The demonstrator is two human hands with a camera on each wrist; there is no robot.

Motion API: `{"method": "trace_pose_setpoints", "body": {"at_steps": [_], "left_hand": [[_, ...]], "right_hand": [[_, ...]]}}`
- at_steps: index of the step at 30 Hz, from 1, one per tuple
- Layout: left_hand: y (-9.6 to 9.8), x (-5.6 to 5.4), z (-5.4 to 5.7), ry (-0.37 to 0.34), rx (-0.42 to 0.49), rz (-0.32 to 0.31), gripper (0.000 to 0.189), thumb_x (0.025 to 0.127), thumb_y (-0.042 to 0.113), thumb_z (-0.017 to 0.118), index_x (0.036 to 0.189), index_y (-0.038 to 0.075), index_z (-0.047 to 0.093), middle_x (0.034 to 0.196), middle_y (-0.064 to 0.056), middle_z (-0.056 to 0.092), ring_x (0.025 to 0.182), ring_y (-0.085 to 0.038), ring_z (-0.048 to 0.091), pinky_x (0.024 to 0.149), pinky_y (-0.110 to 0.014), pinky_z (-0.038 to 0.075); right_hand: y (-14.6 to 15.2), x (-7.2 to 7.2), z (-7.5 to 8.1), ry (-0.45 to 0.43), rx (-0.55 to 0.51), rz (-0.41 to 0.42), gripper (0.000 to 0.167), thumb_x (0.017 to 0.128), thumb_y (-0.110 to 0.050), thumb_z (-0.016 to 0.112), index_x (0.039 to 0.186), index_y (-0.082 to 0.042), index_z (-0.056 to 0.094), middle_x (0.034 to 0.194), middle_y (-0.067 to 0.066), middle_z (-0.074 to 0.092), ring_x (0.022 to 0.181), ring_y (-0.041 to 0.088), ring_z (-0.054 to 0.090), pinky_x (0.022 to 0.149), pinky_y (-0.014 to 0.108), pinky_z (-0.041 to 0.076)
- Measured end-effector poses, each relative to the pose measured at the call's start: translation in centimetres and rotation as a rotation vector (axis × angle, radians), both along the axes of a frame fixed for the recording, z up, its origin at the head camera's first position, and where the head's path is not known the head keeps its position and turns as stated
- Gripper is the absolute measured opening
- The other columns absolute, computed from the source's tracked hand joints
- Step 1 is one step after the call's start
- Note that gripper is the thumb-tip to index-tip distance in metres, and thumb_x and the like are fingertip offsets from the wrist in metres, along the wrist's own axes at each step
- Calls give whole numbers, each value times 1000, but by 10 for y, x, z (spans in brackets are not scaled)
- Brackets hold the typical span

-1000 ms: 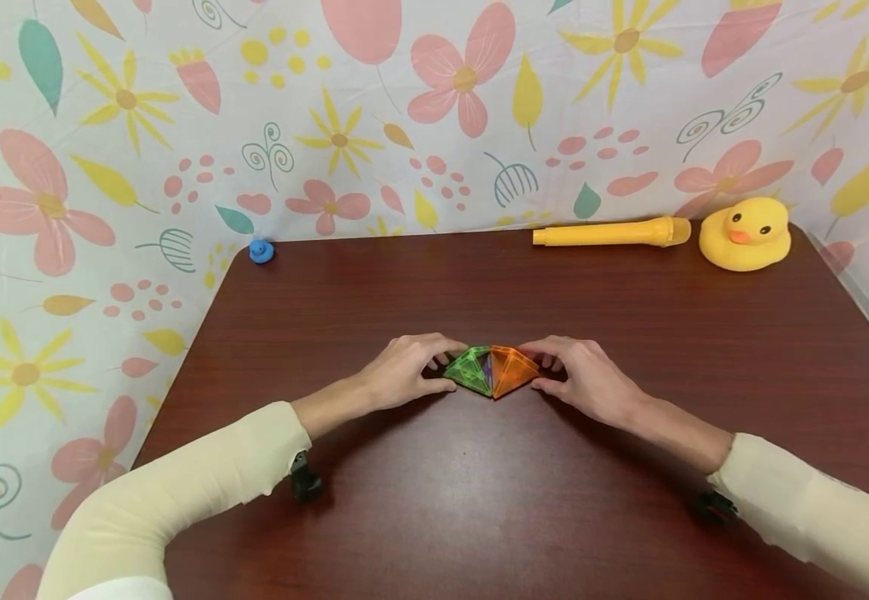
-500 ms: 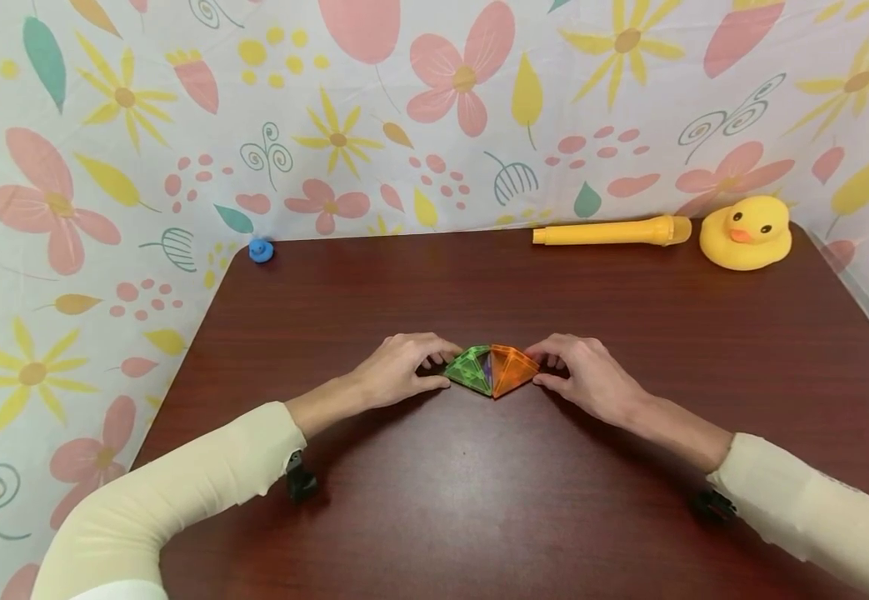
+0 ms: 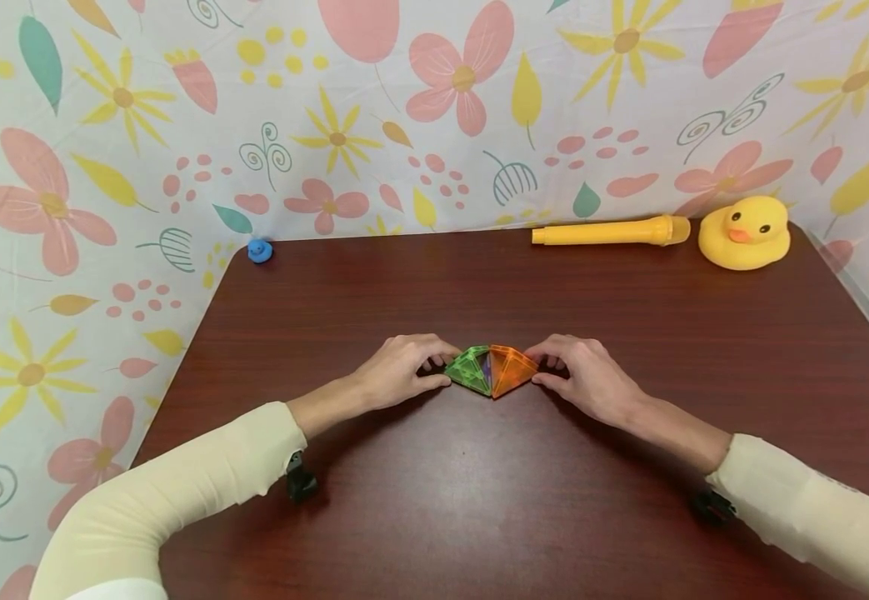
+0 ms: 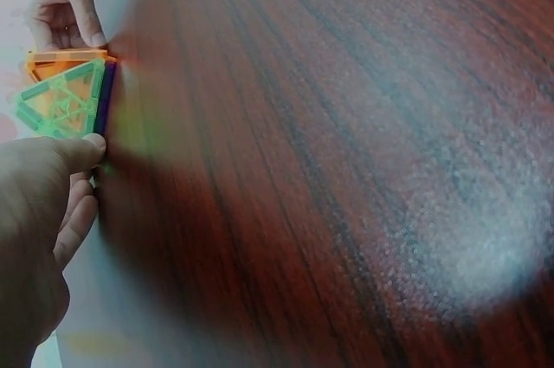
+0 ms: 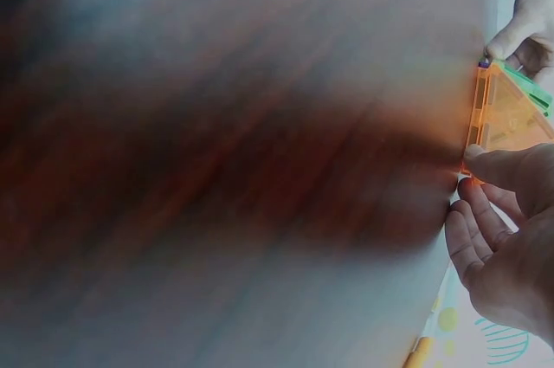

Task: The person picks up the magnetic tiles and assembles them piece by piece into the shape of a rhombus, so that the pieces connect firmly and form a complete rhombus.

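Note:
Near the middle of the table, translucent magnetic tiles stand leaning together in a low pyramid-like shape. A green triangular magnetic tile [image 3: 468,372] forms the left side and an orange triangular magnetic tile [image 3: 512,372] the right. Between them shows a bit of purple, plainer as a purple tile edge [image 4: 105,98] along the base in the left wrist view. My left hand [image 3: 402,372] holds the green side's outer corner between thumb and fingers. At the opposite corner my right hand [image 3: 587,379] holds the orange side the same way. The fingertips behind the tiles are partly hidden.
A small blue duck [image 3: 259,251] sits at the table's back left corner. Along the back edge lies a yellow toy microphone [image 3: 610,232], beside a big yellow duck [image 3: 745,234] at the right. A flowered cloth [image 3: 404,108] hangs behind the dark wooden table [image 3: 471,500].
Both hands have drawn slightly outward from the middle over the last second, the left a little to the left, the right fingertips a little to the right. The tiles stay in place.

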State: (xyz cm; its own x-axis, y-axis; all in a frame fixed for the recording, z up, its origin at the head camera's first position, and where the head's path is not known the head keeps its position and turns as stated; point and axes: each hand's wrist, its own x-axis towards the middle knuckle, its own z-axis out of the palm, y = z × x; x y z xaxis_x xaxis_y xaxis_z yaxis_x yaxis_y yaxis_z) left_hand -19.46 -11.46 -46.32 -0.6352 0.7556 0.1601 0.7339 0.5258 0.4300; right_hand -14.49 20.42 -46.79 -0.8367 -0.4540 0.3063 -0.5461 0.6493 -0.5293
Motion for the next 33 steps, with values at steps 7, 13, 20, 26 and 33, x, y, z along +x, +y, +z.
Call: {"method": "trace_pose_setpoints", "body": {"at_steps": [7,13,20,26,33], "left_hand": [[-1,0,-1,10,2,-4,36,97,18,82,132,13,74,115,1,74,97,-9,70,82,-21,57],[-1,0,2,19,8,-9,35,98,19,81,131,14,74,116,1,74,97,-9,70,81,-20,57],[-1,0,3,38,48,-28,33,98,18,81,130,13,75,116,1,74,95,-9,69,80,-19,56],[-1,0,5,34,84,-37,32,98,18,81,129,14,75,117,2,74,97,-8,69,80,-20,56],[-1,1,6,30,86,-29,31,97,18,82,127,15,76,115,3,74,96,-7,68,79,-20,56]], "right_hand": [[1,0,-2,26,-19,4,29,86,4,86,114,-5,79,99,1,73,79,14,63,66,34,56],[1,0,-1,27,-21,-3,29,86,4,86,113,-5,79,98,1,73,79,13,62,66,36,57],[1,0,3,11,-20,-15,28,87,2,86,114,-6,79,99,1,73,79,11,62,66,33,57],[0,1,7,-5,-30,-27,29,89,1,85,116,-7,79,98,2,73,80,12,62,67,33,57],[-1,2,10,-13,-43,-37,29,89,0,85,117,-7,78,96,0,72,78,11,62,66,32,57]]}}
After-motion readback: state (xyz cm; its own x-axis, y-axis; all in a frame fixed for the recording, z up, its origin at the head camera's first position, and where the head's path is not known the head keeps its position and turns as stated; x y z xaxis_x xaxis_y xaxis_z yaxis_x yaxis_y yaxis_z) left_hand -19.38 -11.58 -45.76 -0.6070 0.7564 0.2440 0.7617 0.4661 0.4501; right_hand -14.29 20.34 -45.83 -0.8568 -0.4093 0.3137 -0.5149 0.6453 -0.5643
